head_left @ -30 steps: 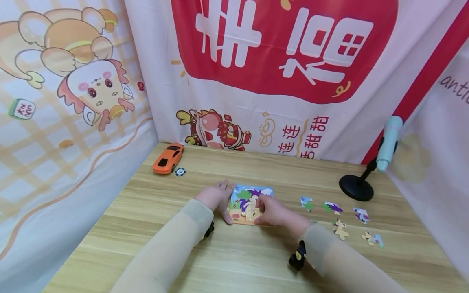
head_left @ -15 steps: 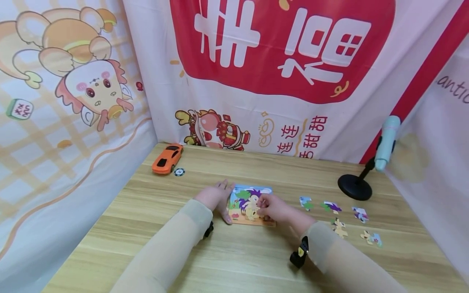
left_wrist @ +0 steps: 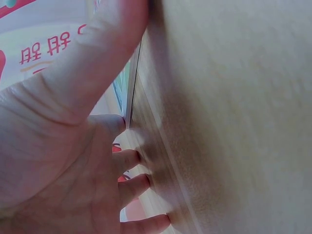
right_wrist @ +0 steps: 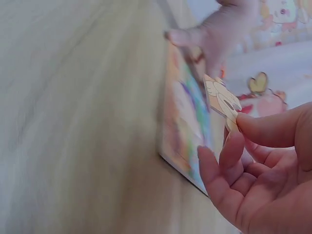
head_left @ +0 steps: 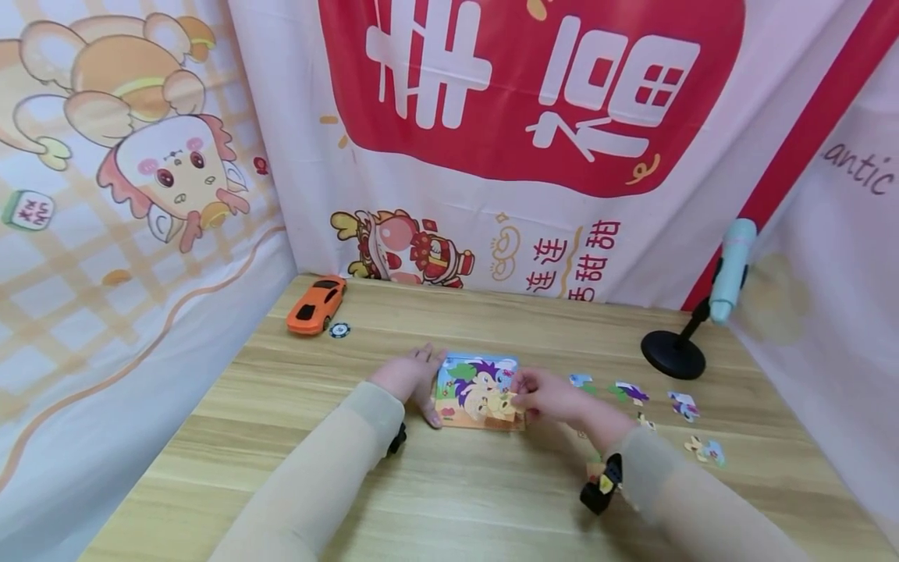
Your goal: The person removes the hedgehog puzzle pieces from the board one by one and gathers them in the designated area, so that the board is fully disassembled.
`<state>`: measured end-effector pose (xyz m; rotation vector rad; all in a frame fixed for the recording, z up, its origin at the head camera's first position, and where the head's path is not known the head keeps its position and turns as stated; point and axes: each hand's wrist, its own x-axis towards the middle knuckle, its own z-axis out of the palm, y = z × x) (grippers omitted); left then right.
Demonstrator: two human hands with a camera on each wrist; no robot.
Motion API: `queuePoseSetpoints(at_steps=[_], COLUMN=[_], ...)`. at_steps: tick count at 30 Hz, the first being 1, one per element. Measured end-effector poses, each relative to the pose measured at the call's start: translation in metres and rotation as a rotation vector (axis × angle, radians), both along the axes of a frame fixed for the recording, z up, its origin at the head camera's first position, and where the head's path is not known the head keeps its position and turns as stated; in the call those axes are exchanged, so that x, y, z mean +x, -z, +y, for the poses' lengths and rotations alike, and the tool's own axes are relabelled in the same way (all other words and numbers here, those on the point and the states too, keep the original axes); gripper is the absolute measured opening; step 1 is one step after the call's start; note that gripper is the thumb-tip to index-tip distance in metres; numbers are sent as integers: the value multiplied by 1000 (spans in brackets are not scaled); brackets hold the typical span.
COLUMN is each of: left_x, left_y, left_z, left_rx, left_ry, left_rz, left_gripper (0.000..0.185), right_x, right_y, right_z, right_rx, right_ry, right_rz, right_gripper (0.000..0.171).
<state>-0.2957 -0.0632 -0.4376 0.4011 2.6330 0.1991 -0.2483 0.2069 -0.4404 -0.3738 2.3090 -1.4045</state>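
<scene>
A colourful picture puzzle board (head_left: 449, 390) with a purple-haired cartoon figure lies on the wooden table. My left hand (head_left: 414, 378) rests at its left edge, fingers spread and fairly straight; in the left wrist view the fingertips (left_wrist: 160, 222) touch the tabletop and the thumb runs along the board's side. Between thumb and forefinger my right hand (head_left: 551, 394) pinches a tan puzzle piece (right_wrist: 219, 97). That piece is tilted, over the board's lower right part in the head view. The right wrist view shows it raised off the board.
Several loose puzzle pieces (head_left: 683, 406) lie on the table to the right, some partly hidden by the right forearm. A toy microphone (head_left: 732, 269) on a black stand (head_left: 673, 353) is behind them. At the back left sit an orange toy car (head_left: 316, 306) and a round chip (head_left: 340, 330).
My right hand has shifted right across the board and now holds the tan piece tilted near the right side. The left hand keeps its place at the board. The head view has turned slightly.
</scene>
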Motion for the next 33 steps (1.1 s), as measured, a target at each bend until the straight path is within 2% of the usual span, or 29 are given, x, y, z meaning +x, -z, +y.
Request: queuePoseSetpoints(at_steps=[7,10,14,18,25,33], left_x=[0,-1,-1,0,-2,-2], left_y=[0,2,4,3,3,2], left_z=[-3,-5,-6,-6,-4,-2], left_rx=[17,30,40,45,54,46], left_ry=[-15,-29,-37,-30,-36,-19], left_rz=[-4,-9,-15,-13,-16,-4], left_gripper=[136,136,137,136,136,135], right_x=[10,18,33,48,73,91], right_y=[-37,-45,-49,-39,-8,16], right_z=[57,87,123,155,189,201], right_rx=[-2,30,86,112,130,183], right_ry=[-23,-21,-17,-47,-43,1], right_rz=[34,62,45,-15,-106,-60], right_gripper=[7,10,16,15,12,9])
